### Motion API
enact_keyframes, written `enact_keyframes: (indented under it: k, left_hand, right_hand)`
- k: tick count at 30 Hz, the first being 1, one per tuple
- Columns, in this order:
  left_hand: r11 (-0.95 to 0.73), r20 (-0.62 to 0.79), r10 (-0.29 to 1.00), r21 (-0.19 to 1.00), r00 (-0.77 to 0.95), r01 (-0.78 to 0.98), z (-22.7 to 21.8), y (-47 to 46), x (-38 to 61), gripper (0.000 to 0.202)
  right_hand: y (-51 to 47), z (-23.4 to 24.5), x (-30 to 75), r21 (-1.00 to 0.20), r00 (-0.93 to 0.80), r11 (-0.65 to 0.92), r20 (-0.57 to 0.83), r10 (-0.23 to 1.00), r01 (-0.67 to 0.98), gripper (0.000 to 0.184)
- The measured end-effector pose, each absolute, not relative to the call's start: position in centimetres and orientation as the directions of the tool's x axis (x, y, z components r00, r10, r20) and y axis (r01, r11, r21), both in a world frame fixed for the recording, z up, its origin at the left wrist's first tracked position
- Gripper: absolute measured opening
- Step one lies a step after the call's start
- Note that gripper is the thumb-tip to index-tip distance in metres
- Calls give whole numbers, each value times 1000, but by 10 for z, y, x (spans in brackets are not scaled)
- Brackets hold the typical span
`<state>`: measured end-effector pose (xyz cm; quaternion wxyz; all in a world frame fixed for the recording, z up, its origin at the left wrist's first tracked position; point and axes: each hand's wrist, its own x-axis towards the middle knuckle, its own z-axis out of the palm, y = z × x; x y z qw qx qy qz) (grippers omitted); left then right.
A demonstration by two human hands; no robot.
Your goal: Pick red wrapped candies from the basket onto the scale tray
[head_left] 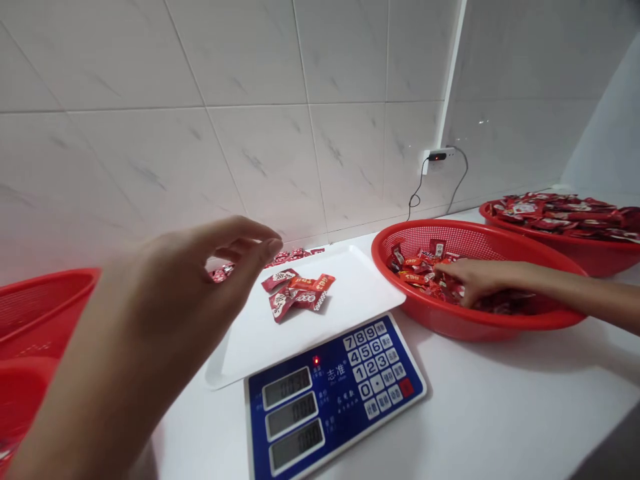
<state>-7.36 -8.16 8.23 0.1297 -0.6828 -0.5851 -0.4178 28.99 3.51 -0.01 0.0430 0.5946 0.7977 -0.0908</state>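
My left hand (170,307) is raised over the left side of a white tray (350,293). Its thumb and index fingertips meet in a loose pinch, and I see nothing between them. Several red wrapped candies (300,293) lie in a small heap on the tray, to the right of that hand. The tray rests on a blue-panelled digital scale (335,400) with lit displays. My right hand (473,277) reaches into a red perforated basket (480,323) and touches the wrapped candies in it. Its thumb and index finger are apart; the other fingers are partly hidden.
Another red basket (570,247), heaped with red packets, stands at the far right. Red baskets (45,313) also stand at the left edge. More small packets (295,255) lie behind the tray by the tiled wall. A socket (437,159) with cables hangs above the counter.
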Motion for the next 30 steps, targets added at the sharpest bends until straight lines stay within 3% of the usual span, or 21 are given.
enact_keyframes:
  k: [2, 4, 7, 10, 14, 17, 21, 23, 27, 30]
  left_hand:
    - [-252, 742, 670, 195, 26, 948, 82, -81, -71, 16]
    - [-246, 744, 666, 151, 54, 957, 82, -80, -69, 17]
    - [-259, 748, 660, 139, 70, 956, 84, -81, -68, 18]
    - [-288, 723, 685, 165, 83, 943, 85, -80, -67, 17]
    - [-313, 613, 789, 354, 34, 881, 81, -68, -60, 27]
    - [-315, 459, 888, 576, 20, 754, 70, -51, -53, 43]
    - [-322, 252, 945, 830, 208, 456, 56, -32, -50, 47]
    - [-311, 236, 944, 873, 231, 375, 54, -29, -53, 40]
    - [-292, 294, 949, 698, 109, 654, 56, -28, -59, 33]
    - [-226, 293, 954, 538, 71, 812, 55, -26, -60, 39]
  right_hand:
    - [45, 2, 288, -33, -303, 302, -129, 944, 953, 79]
    - [57, 5, 287, -72, -328, 323, -81, 941, 944, 59]
    - [71, 18, 284, -272, -324, 310, -6, 946, 911, 27]
    - [74, 39, 270, -515, -189, 196, 67, 980, 834, 19]
    - [58, 60, 222, -826, -113, 202, 167, 979, 526, 19]
    - [40, 67, 172, -944, -187, 273, 238, 953, 187, 18]
    - [26, 65, 120, -952, -281, 220, 274, 920, -211, 17]
    - [25, 59, 106, -928, -312, 142, 256, 915, -344, 16]
    - [29, 39, 96, -890, -446, -68, 160, 881, -452, 21]
    - [29, 23, 93, -867, -415, -119, 107, 904, -483, 21]
